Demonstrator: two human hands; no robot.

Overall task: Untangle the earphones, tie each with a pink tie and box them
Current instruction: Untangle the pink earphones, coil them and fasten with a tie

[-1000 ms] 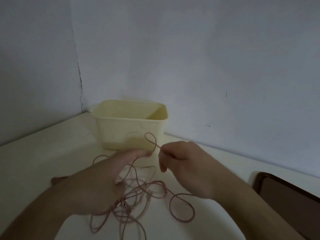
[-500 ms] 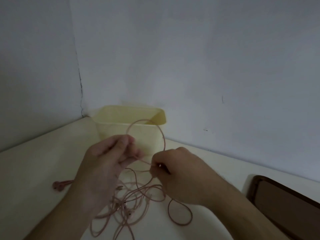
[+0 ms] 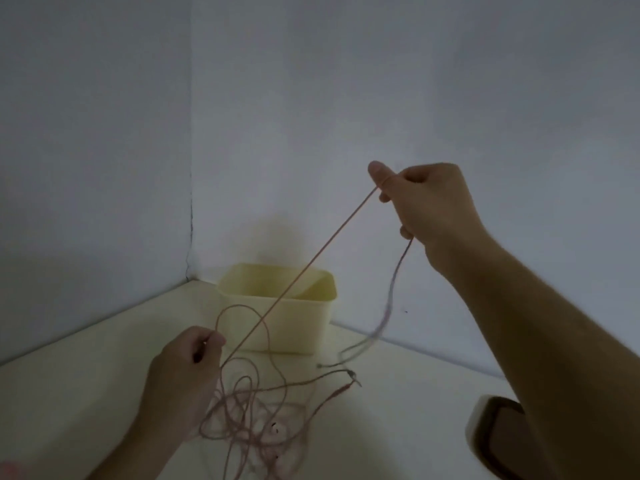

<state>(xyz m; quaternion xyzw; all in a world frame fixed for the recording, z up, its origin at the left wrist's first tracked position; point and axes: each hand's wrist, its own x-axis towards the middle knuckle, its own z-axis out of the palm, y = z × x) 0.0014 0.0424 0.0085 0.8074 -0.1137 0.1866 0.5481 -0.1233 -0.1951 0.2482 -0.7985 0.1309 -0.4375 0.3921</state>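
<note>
A tangle of pink earphone cables [image 3: 249, 420] lies on the pale table in front of me. My right hand [image 3: 429, 206] is raised high and pinches one pink cable [image 3: 304, 271], which runs taut down to my left hand [image 3: 187, 372]. That cable's loose end hangs blurred below the right hand and trails to the table. My left hand pinches the cable just above the tangle, with a loop arching beside it. An open cream plastic box [image 3: 294, 323] stands behind the tangle in the corner. A pink blob [image 3: 10, 471], perhaps a tie, shows at the bottom left edge.
Grey walls meet in a corner right behind the box. A dark brown tray [image 3: 491, 434] with a pale rim sits at the right, partly hidden by my right forearm.
My right hand has risen up and to the right, pulling one cable taut out of the tangle. The left hand has dropped slightly and stays by the tangle, holding the cable.
</note>
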